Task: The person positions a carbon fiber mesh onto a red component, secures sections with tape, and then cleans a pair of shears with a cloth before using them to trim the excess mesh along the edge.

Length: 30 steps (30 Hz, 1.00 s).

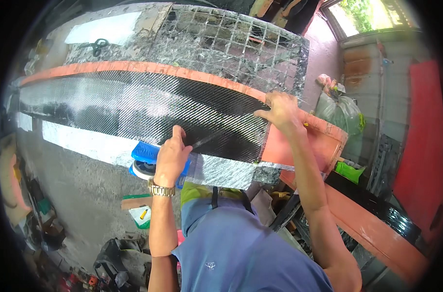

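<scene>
A long strip of black woven carbon fibre cloth (192,114) lies along an orange mould (301,138). The cloth is shiny, and its right end stops short of the mould's end. My right hand (283,112) rests at the cloth's right far corner, thumb and fingers apart. At the near edge, my left hand (171,155) touches the cloth with its index finger stretched out and thumb spread; the other fingers are partly hidden. A gold-coloured watch (161,189) is on the left wrist. Below that hand sits a blue holder (146,152) with a pale roll in it.
Behind the mould, a worn tabletop with metal mesh (236,46) carries black scissors (98,46) and a white sheet (102,28). White sheeting (85,143) hangs along the near edge. Another orange mould (372,228) with a black strip lies at right, near plastic bags (339,114).
</scene>
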Motion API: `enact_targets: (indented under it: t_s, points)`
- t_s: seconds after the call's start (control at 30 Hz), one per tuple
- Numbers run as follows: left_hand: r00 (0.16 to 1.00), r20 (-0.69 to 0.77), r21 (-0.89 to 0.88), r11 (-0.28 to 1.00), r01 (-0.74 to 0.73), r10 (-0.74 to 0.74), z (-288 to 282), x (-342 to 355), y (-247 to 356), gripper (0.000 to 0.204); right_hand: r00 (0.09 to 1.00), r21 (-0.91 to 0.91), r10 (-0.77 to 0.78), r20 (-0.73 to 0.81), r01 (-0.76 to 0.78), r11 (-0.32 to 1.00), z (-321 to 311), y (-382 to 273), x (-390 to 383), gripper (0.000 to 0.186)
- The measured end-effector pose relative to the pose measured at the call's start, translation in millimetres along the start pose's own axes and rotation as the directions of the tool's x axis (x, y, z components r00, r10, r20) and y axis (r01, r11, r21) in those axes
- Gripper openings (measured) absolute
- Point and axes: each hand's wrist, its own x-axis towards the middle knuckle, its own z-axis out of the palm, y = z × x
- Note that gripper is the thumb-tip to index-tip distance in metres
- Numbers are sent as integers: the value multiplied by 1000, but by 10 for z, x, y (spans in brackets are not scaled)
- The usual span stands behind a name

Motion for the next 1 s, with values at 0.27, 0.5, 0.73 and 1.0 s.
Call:
enact_targets:
  t_s: [0.27,0.5,0.73,1.0]
  points:
    - [999,-39,10,999,-32,33,43,3,-52,38,997,11,43,67,-44,999,-83,-59,1,43]
    - [1000,8,11,1000,7,-7,11,12,-15,36,998,-8,39,46,-39,999,-62,-72,11,44]
    - [997,-58,60,997,-55,58,96,16,-78,38,996,8,69,53,-70,998,-73,-76,16,43]
    - [998,-55,101,995,-26,31,111,22,-39,39,997,-5,59,52,-59,998,-94,-96,20,44]
